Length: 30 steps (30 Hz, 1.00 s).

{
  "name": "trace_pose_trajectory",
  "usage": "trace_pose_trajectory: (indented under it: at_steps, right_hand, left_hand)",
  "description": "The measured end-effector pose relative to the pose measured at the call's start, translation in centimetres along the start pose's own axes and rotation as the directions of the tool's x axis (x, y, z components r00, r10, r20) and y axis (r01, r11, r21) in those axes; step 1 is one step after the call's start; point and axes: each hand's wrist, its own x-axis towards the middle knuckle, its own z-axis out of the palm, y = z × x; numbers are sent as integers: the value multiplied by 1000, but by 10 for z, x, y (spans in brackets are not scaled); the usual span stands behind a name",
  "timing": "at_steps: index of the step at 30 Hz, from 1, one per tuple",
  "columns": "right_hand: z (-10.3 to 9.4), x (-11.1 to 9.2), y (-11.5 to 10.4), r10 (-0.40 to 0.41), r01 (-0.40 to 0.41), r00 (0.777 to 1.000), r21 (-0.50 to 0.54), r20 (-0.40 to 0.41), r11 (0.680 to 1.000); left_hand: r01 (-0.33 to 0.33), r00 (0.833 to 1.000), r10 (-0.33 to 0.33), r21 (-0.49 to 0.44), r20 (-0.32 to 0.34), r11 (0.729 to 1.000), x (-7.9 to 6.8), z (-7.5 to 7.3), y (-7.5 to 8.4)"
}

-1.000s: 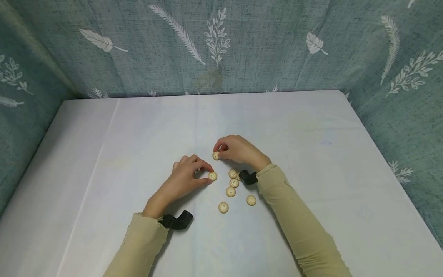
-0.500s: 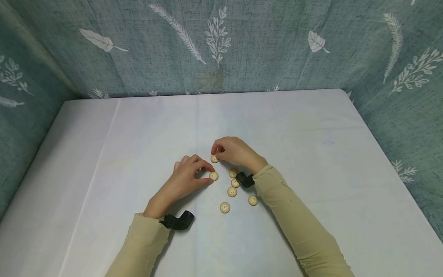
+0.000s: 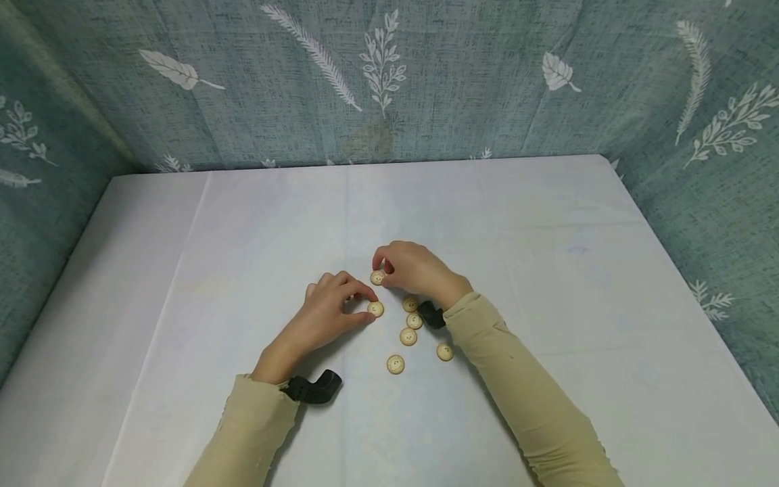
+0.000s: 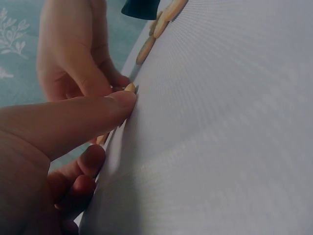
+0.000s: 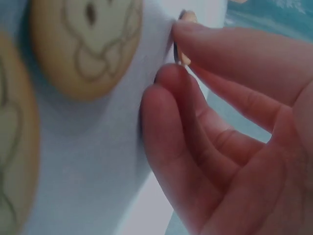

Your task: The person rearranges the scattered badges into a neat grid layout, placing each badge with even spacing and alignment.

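My left hand (image 3: 322, 312) holds a round pale wooden button (image 3: 375, 309) at its edge between thumb and index finger, low on the white tabletop. Just beyond it, my right hand (image 3: 415, 269) pinches a second button (image 3: 377, 278), with a small gap between the two buttons. In the left wrist view the thumb (image 4: 115, 110) covers most of its button. The right wrist view has the right thumb (image 5: 220, 46) against the far button (image 5: 188, 22), which is seen nearly edge-on.
Several loose buttons lie right of the hands: a loose column headed by one button (image 3: 410, 304), a nearer button (image 3: 395, 364) and another (image 3: 445, 352) by the right sleeve (image 3: 517, 385). Patterned green cloth (image 3: 450, 88) hangs behind the table.
My right hand has come slightly left and nearer with its button, closing on the left hand's button. The left hand stays almost still. The right wrist camera now covers one loose button.
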Motion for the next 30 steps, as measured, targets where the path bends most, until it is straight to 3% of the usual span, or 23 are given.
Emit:
trace_pose_trajectory:
  at_steps: [4, 10, 30]
  right_hand:
    - [2, -1, -2, -6, 5, 999, -44, -32, 999]
    - [4, -1, -2, -9, 7, 999, -33, -51, 999]
    - [3, 0, -1, -15, 14, 999, -40, -36, 999]
  left_hand:
    - [3, 1000, -3, 3, 3, 1000, 1, 0, 0]
    - [4, 1000, -4, 19, 3, 1000, 1, 0, 1]
    - [29, 1000, -29, 32, -4, 999, 0, 1, 5]
